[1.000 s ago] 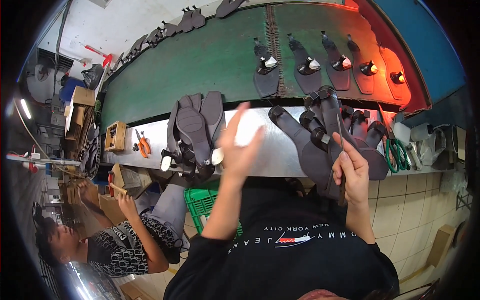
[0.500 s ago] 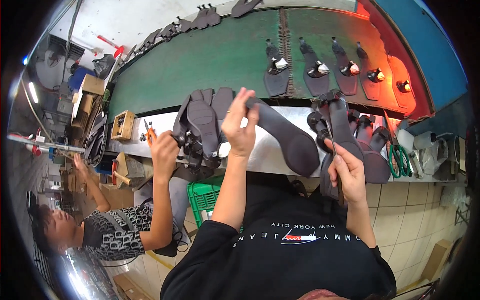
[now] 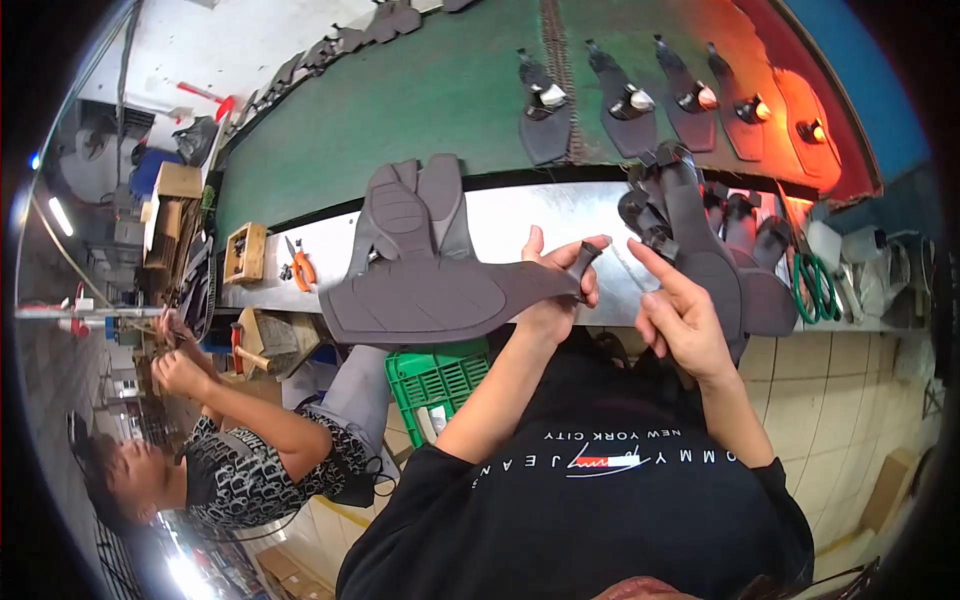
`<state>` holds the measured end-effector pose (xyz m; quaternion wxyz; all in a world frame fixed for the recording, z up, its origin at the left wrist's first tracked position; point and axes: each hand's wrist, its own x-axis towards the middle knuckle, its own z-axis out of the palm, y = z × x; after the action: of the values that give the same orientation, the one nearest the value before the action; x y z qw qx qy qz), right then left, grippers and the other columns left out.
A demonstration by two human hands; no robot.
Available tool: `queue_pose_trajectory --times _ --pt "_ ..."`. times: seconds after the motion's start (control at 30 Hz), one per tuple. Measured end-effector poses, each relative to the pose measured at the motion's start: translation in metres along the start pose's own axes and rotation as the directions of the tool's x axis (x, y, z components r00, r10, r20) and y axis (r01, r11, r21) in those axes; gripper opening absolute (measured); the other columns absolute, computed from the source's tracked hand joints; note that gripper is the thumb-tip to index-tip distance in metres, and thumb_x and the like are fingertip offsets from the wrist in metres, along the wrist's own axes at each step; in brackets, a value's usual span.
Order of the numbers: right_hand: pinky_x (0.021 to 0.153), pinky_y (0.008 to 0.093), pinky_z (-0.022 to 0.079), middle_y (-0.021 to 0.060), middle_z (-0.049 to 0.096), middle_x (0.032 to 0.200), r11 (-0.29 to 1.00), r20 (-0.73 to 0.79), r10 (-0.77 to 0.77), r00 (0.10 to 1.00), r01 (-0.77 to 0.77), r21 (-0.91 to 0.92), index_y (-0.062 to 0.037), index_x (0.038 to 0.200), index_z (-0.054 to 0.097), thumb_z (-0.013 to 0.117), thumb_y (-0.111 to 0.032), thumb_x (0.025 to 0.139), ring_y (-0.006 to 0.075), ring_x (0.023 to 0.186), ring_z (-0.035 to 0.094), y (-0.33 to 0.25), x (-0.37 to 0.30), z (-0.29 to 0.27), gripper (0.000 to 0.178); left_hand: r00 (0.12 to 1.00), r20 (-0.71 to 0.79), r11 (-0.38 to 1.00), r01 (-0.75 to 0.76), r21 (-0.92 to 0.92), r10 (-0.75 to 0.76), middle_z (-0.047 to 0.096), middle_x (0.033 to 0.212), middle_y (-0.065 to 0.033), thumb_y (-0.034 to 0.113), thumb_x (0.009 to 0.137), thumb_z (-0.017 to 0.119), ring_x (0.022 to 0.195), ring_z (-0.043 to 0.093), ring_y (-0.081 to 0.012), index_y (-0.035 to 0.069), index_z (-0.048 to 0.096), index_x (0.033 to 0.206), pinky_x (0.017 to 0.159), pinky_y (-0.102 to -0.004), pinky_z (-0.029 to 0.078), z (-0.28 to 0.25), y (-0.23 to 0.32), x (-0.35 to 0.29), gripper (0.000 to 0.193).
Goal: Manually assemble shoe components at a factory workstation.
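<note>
My left hand (image 3: 550, 305) is closed around the narrow end of a dark grey shoe sole (image 3: 420, 300). Its broad end points left, and a thin strip curls up by my fingers. Close by on the right is my right hand (image 3: 685, 325), index finger stretched towards the left hand and other fingers curled. A faint thin streak shows near its fingertips; what it holds cannot be made out. Behind the held sole lies a stack of grey soles (image 3: 405, 210), partly covered. Beside my right hand rests a pile of dark sandals (image 3: 700, 250) with black straps.
A green conveyor belt (image 3: 380, 120) carries sandals (image 3: 545, 110) towards a red-lit opening. On the metal bench (image 3: 500, 215) are orange-handled pliers (image 3: 302, 270), a wooden box (image 3: 244, 254) and green-handled scissors (image 3: 815, 290). A green crate (image 3: 440, 375) stands below. A co-worker (image 3: 270, 440) sits left.
My left hand has come down and right, swinging the sole round to lie leftward. The thin tool in my right hand no longer shows clearly. The co-worker's hand has drawn back from the stack.
</note>
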<state>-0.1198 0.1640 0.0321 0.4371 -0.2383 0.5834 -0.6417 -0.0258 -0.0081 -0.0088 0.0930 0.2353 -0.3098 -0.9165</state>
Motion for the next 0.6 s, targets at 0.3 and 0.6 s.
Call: queue_pose_trajectory --times 0.3,0.6 --pt "0.043 0.0185 0.035 -0.0027 0.047 0.055 0.989 0.159 0.130 0.979 -0.140 0.055 -0.0236 0.148 0.019 0.046 -0.008 0.093 0.0036 0.046 0.039 0.015 -0.005 0.006 0.063 0.971 -0.239 0.958 0.063 0.279 0.005 0.052 0.065 -0.0021 0.078 0.083 0.014 0.056 0.048 -0.0119 -0.002 0.059 0.106 0.054 -0.0243 0.039 0.021 -0.028 -0.011 0.094" --pt "0.044 0.0166 0.032 -0.0027 0.049 0.070 0.954 0.096 0.091 0.991 -0.115 0.278 -0.0161 0.143 0.034 0.047 -0.008 0.095 0.0023 0.050 0.036 0.040 -0.003 0.000 0.051 0.906 -0.419 0.949 0.075 0.305 0.063 0.054 0.069 -0.0037 0.077 0.084 0.022 0.060 0.048 -0.0118 -0.007 0.058 0.109 0.057 -0.0241 0.038 0.037 -0.042 -0.014 0.094"
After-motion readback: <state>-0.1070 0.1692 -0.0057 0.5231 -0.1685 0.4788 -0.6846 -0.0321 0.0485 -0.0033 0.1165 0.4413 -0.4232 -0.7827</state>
